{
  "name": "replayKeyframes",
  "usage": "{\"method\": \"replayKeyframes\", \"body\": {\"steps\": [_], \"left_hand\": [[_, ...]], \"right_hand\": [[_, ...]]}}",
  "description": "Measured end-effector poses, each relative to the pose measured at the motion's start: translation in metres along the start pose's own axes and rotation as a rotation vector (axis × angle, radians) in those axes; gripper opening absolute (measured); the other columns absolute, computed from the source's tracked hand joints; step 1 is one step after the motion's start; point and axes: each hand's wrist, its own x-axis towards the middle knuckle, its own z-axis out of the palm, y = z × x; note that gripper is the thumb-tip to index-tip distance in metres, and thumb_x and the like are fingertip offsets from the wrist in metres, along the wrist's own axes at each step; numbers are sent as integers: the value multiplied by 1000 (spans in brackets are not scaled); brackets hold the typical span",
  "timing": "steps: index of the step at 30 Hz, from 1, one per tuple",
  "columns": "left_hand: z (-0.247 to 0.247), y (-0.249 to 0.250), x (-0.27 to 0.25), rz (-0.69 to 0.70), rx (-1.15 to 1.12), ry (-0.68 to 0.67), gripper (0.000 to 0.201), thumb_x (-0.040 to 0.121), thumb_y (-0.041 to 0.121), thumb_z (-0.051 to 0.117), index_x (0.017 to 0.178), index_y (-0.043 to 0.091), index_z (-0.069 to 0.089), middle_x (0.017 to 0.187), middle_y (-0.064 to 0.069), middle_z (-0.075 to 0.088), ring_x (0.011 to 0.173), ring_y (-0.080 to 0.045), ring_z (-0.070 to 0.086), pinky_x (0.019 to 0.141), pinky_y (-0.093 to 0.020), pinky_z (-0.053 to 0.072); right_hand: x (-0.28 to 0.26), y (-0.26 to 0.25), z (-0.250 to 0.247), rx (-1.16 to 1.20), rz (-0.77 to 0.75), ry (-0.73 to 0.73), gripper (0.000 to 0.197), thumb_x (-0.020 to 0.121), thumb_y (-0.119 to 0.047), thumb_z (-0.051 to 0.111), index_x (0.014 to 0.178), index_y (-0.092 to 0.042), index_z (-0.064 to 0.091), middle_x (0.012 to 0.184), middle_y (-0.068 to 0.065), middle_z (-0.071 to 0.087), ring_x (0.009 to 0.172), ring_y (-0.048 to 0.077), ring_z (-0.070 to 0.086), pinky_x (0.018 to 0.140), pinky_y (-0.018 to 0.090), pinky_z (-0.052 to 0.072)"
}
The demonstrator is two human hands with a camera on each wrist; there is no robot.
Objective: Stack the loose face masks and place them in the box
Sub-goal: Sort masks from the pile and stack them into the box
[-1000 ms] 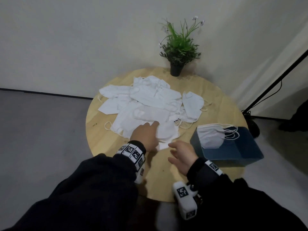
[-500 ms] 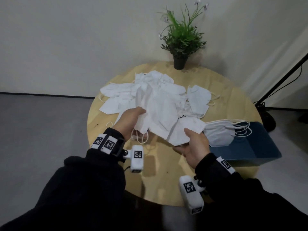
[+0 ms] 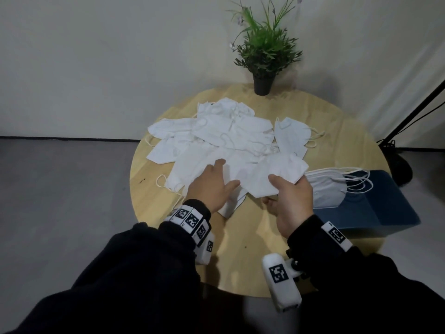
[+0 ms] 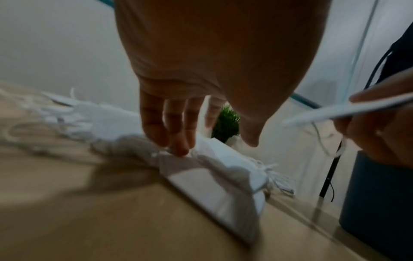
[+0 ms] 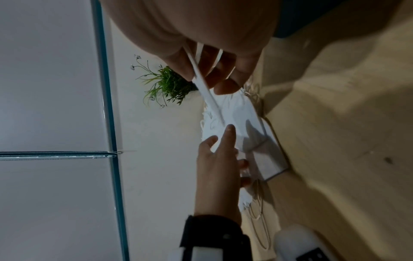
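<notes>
Several loose white face masks (image 3: 231,131) lie heaped on the round wooden table (image 3: 337,131). My left hand (image 3: 216,179) rests on the near side of the heap with fingers straight, fingertips (image 4: 178,150) touching a mask (image 4: 214,176). My right hand (image 3: 286,189) pinches one flat mask (image 3: 272,177) by its near edge, just above the table; the right wrist view shows that mask (image 5: 208,95) edge-on between thumb and fingers. The dark blue box (image 3: 385,213) stands at the right with a stack of masks (image 3: 332,189) sticking out of it.
A potted green plant (image 3: 263,56) stands at the table's far edge against the wall. A black stand and cable (image 3: 409,116) lean at the far right, behind the box. Bare tabletop (image 3: 243,249) lies between my wrists.
My left hand has let the lifted masks drop and come down flat on the heap. My right hand, which took a mask a second ago, still holds it.
</notes>
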Motion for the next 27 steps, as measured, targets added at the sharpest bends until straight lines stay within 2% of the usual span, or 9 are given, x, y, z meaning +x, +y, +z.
{"method": "replayKeyframes", "body": {"steps": [3,6,8,11,14,18,21,24,27], "left_hand": [[7,2,3,-149,-54,-18,93,90,46,73,159,19,17,139,-14,53,121,-38,59,97,-49,51],[6,-1,4,-235,-261,8,102,78,23,81,160,23,20,105,-7,69,96,-28,67,83,-40,56],[-3,-3,6,-226,-438,102,77,80,15,77,149,24,45,89,1,69,82,-16,65,72,-31,51],[-32,2,4,-95,-543,411,31,85,12,69,109,31,73,82,3,68,71,-9,59,69,-28,45],[-48,12,-8,191,-492,627,30,91,10,66,110,30,79,85,6,58,79,-9,56,75,-20,45],[-34,19,-26,525,-246,370,40,86,8,62,110,33,82,117,6,54,110,-18,47,96,-29,42],[-38,18,-32,362,-409,16,51,78,18,53,113,45,79,158,13,35,146,-8,24,117,-22,24],[-50,19,-32,243,-684,-187,44,87,16,56,114,41,78,161,13,40,150,-2,29,104,-10,37],[-52,19,-33,224,-850,-167,37,93,-1,65,112,27,79,132,12,68,121,-20,65,84,-28,57]], "right_hand": [[-2,0,-2,2,-10,4,28,94,-2,67,111,-25,69,111,1,76,102,30,73,62,33,57],[-3,-4,-6,53,38,-7,29,98,-6,64,124,-19,66,112,6,75,93,28,73,50,27,56],[-2,-6,-9,96,75,-31,28,99,-8,63,124,-20,65,109,6,74,88,26,72,49,29,57],[1,-6,-12,109,119,-72,26,99,-7,63,122,-17,66,110,10,75,85,27,73,52,34,60],[2,-5,-11,100,157,-119,29,99,-1,61,125,-13,65,105,9,76,75,23,76,54,37,61],[4,-3,-7,152,178,-206,43,95,7,54,132,-12,65,116,13,77,100,36,75,77,54,64],[7,-3,-9,215,198,-263,46,95,4,46,135,-11,65,121,17,75,111,42,72,97,66,53],[6,-4,-12,243,211,-316,53,94,5,37,133,-16,65,121,15,75,111,39,72,100,67,51],[3,-3,-13,247,232,-383,62,86,5,32,134,-16,64,127,16,73,120,43,67,106,71,44]]}}
